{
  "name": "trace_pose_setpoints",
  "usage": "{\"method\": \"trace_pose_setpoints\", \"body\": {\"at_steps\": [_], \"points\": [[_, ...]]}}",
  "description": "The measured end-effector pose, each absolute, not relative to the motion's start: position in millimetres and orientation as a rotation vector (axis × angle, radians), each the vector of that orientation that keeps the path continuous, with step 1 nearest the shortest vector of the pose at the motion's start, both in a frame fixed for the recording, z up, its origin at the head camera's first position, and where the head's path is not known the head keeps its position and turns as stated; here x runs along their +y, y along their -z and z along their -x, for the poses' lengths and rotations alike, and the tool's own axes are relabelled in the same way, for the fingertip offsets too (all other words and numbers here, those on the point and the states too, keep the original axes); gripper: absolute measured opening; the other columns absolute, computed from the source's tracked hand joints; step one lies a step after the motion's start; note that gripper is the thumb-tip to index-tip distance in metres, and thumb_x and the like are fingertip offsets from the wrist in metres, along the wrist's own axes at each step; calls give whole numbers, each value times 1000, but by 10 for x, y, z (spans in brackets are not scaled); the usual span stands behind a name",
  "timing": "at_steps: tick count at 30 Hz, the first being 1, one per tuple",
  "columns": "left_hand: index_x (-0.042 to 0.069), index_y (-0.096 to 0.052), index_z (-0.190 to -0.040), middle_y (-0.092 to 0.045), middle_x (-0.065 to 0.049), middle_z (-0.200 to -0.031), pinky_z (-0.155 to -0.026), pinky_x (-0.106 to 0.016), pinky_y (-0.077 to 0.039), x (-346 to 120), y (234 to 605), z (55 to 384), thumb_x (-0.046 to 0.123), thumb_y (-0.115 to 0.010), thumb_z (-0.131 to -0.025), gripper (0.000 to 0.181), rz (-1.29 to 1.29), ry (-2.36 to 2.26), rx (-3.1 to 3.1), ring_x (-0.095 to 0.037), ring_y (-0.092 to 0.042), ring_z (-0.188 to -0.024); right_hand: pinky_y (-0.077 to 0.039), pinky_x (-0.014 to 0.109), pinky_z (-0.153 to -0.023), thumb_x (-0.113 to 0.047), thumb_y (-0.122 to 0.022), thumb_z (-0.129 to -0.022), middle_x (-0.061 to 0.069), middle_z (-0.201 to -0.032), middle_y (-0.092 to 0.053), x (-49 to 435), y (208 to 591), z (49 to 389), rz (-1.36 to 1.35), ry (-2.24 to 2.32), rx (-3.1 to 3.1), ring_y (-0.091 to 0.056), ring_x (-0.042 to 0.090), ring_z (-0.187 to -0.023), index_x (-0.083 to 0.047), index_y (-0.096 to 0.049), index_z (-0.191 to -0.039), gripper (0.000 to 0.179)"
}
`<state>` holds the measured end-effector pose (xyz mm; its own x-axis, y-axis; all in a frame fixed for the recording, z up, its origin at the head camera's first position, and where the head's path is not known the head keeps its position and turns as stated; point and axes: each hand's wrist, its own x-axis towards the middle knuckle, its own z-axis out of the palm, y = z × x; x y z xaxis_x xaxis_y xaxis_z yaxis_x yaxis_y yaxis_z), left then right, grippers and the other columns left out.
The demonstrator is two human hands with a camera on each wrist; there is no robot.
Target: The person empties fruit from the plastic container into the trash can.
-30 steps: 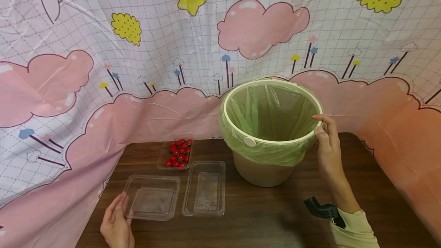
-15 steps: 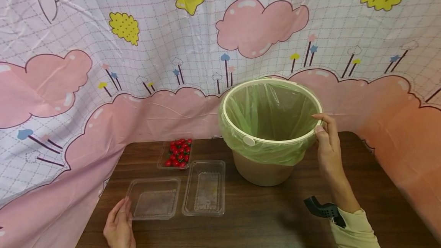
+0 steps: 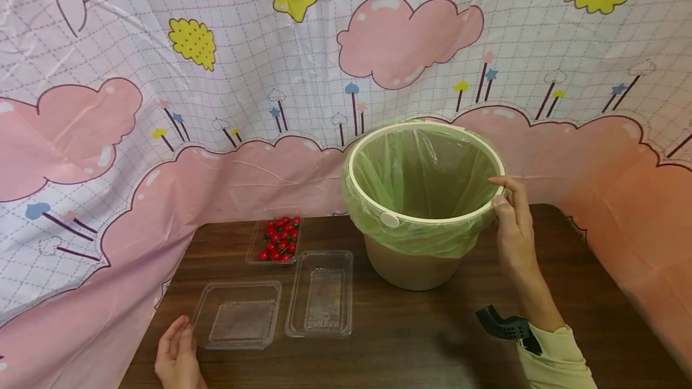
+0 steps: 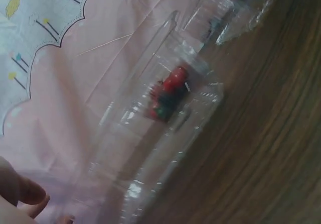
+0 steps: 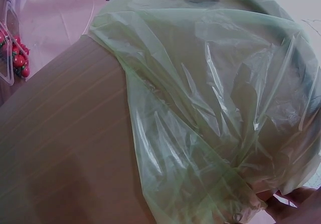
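Note:
My right hand (image 3: 516, 233) grips the pale rim of a beige trash bin (image 3: 413, 274), fingers inside and thumb outside. A green plastic bag (image 3: 416, 240) lines the bin and folds down over its outside; in the right wrist view the bag (image 5: 175, 143) is creased near the fingers. To the left, my left hand (image 3: 177, 356) is beside the left end of a clear plastic container (image 3: 243, 322), fingers loosely bent and holding nothing. In the left wrist view, fingers (image 4: 32, 191) show at the lower left, apart from the container wall (image 4: 108, 116).
Another clear container (image 3: 324, 299) stands upright in the middle. Behind them a clear box (image 3: 256, 242) holds several small red fruits (image 3: 281, 236), like cherry tomatoes with green stems. The dark wooden table (image 3: 389, 341) meets a patterned cloth (image 3: 259, 179) at the back.
The left container shifted slightly right, then back left and nearer, and lies flat on the table. My left hand has drawn off to its left. The right hand stays on the bin rim.

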<state>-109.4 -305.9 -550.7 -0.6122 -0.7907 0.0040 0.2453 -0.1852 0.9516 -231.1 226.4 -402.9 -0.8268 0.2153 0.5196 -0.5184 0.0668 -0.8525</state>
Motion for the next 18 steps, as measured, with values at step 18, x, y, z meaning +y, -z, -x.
{"method": "trace_pose_setpoints", "body": {"at_steps": [18], "points": [[-11,-61,-130,-66,-10,-122,-88,-13,-51,-2878,4847,1515,1,-57,-103,30,-361,1658,-1712,-9,-67,-106,-26,29,-78,-11,-37,-107,4,-96,-39,2254,4033,2314,-304,-1840,-1782,-36,20,-90,3,-50,-140,38]]}}
